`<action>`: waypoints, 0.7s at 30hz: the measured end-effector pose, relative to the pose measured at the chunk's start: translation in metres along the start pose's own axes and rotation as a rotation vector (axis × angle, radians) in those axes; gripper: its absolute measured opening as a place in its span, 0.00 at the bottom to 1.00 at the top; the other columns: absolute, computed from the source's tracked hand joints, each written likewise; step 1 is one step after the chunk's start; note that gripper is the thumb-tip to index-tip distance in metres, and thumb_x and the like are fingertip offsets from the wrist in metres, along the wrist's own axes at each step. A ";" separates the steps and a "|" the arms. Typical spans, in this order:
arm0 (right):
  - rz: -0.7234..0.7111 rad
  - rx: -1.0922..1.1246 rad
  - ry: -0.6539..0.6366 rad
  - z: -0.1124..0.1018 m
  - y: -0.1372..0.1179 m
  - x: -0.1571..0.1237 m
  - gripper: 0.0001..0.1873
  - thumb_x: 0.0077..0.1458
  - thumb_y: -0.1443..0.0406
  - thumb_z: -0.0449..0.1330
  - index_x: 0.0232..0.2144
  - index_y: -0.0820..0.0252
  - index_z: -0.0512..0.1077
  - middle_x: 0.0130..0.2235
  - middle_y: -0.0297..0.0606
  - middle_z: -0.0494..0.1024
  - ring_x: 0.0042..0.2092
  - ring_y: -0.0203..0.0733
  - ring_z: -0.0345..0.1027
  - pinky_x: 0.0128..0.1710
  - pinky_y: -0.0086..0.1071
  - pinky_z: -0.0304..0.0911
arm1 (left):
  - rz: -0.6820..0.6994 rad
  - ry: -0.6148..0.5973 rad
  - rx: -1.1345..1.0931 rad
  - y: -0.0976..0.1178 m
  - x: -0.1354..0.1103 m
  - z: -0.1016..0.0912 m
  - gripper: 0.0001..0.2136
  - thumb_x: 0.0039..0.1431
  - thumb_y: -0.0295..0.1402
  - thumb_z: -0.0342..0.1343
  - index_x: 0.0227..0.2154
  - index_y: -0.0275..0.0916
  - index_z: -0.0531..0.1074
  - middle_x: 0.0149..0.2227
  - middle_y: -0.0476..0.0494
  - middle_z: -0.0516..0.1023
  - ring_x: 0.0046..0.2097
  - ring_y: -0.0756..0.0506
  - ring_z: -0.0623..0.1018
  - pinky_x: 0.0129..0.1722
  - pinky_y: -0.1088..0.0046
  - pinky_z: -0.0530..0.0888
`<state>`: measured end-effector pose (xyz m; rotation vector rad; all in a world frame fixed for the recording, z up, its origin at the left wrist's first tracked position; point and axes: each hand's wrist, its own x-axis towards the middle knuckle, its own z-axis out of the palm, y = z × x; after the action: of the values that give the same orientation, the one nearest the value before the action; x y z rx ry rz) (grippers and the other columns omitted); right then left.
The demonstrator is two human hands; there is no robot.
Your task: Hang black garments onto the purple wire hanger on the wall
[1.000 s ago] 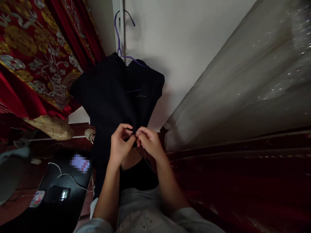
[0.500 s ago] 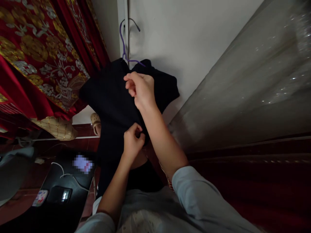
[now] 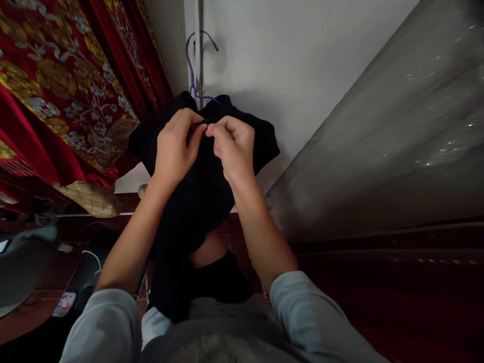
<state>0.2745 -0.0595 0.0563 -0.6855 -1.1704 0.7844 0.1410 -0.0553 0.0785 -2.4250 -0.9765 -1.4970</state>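
Note:
A black short-sleeved shirt (image 3: 200, 196) hangs on a purple hanger (image 3: 192, 65) against the wall. Near the top of its front, just below the neckline, my left hand (image 3: 174, 146) pinches the dark cloth between thumb and fingers. Close beside it, my right hand (image 3: 236, 146) is also closed in a pinch on the shirt front, the fingertips of both hands nearly touching. A small dark bit shows between the fingertips, too dim to make out.
Red garments with gold and silver embroidery (image 3: 68, 75) hang at the left, above a cream gold-checked cloth (image 3: 93, 199). A black table (image 3: 81, 272) holds a white cable and a colourful phone-like item (image 3: 65, 304). Grey glittery sheeting (image 3: 363, 151) slopes down the right.
My left hand has risen from the lower shirt to the neckline and meets my right hand there. My right hand has shifted slightly right, its fingers now pinching.

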 end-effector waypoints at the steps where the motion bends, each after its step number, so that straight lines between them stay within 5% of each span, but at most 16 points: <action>1: -0.023 -0.024 0.026 0.000 0.005 0.001 0.17 0.62 0.61 0.62 0.24 0.58 0.63 0.19 0.23 0.51 0.20 0.26 0.47 0.20 0.22 0.47 | -0.015 -0.012 0.028 -0.001 0.000 0.002 0.10 0.74 0.41 0.52 0.40 0.41 0.71 0.40 0.43 0.76 0.46 0.43 0.79 0.50 0.63 0.73; 12: -0.014 -0.161 0.021 0.004 0.026 -0.006 0.15 0.59 0.66 0.60 0.22 0.58 0.62 0.19 0.25 0.56 0.22 0.28 0.48 0.23 0.26 0.46 | 0.064 -0.095 0.170 -0.017 -0.015 -0.011 0.12 0.74 0.42 0.51 0.39 0.39 0.71 0.36 0.45 0.78 0.43 0.44 0.79 0.53 0.60 0.73; 17: 0.071 -0.212 0.125 -0.006 0.052 -0.021 0.14 0.51 0.70 0.60 0.17 0.58 0.62 0.18 0.25 0.56 0.22 0.28 0.49 0.24 0.27 0.47 | 0.024 0.251 0.195 -0.016 0.003 -0.044 0.08 0.75 0.40 0.50 0.39 0.45 0.69 0.40 0.44 0.77 0.43 0.46 0.79 0.44 0.63 0.75; 21: 0.100 -0.121 0.191 -0.029 0.063 -0.048 0.12 0.49 0.67 0.60 0.17 0.58 0.63 0.17 0.25 0.57 0.21 0.28 0.50 0.22 0.27 0.45 | -0.191 0.439 0.016 -0.072 -0.014 -0.066 0.14 0.74 0.48 0.50 0.39 0.43 0.66 0.41 0.47 0.75 0.51 0.46 0.78 0.51 0.60 0.72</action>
<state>0.2825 -0.0663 -0.0274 -0.9053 -1.0208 0.7188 0.0451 -0.0327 0.0843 -1.9049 -1.1292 -1.9593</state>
